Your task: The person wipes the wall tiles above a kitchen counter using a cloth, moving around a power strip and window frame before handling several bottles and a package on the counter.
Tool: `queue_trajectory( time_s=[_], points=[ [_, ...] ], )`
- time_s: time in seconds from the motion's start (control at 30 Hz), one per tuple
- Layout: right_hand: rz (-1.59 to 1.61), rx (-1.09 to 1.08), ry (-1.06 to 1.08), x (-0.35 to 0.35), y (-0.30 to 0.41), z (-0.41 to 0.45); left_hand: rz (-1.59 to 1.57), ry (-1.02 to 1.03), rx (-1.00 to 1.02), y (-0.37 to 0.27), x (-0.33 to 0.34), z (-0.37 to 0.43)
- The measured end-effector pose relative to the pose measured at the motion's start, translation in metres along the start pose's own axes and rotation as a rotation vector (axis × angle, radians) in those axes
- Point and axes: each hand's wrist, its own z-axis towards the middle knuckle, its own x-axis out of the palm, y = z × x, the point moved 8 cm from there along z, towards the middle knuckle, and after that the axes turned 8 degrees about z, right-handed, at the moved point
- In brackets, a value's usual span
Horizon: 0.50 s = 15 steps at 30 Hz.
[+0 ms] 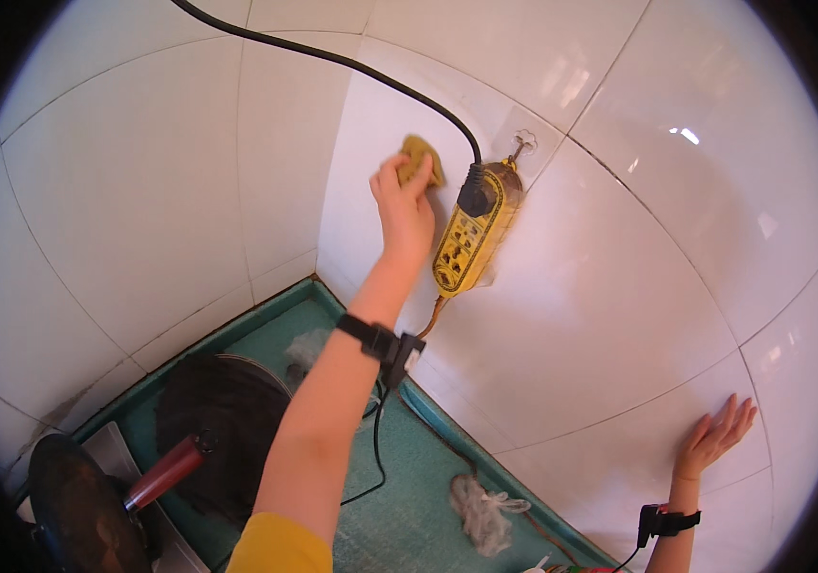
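My left hand [406, 208] holds a yellow-brown cloth or sponge [419, 159] against the white tiled wall [373, 107], near the corner. Just right of it, a yellow power strip [470, 233] hangs from a clear adhesive hook [523, 143], with a black plug [475, 197] in its upper end and a thick black cable [351, 63] running up to the left. At the lower right, my right hand [717, 437] rests on the tiles with fingers apart and nothing in it. Each wrist wears a black strap with a small device.
A green counter [394, 516] with a raised edge lies below. On it are a dark round pan or lid [215, 430], a dark pan [83, 501] beside a red-brown handle [165, 473], and a knotted clear plastic bag [480, 512]. A thin brown cord runs along the back edge.
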Motion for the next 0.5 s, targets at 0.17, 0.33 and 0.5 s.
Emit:
queue_trajectory(
  time_s=[0.17, 0.33, 0.5],
  points=[
    [0.030, -0.016, -0.005, 0.000, 0.004, 0.002, 0.053, -0.155, 0.031, -0.002, 0.001, 0.083],
    [0.050, 0.002, -0.010, -0.002, 0.004, 0.002, 0.085, -0.031, 0.028, -0.008, 0.002, 0.023],
    [0.056, 0.004, -0.011, -0.003, 0.004, 0.004, 0.010, 0.093, -0.002, -0.005, -0.001, -0.020]
  ],
)
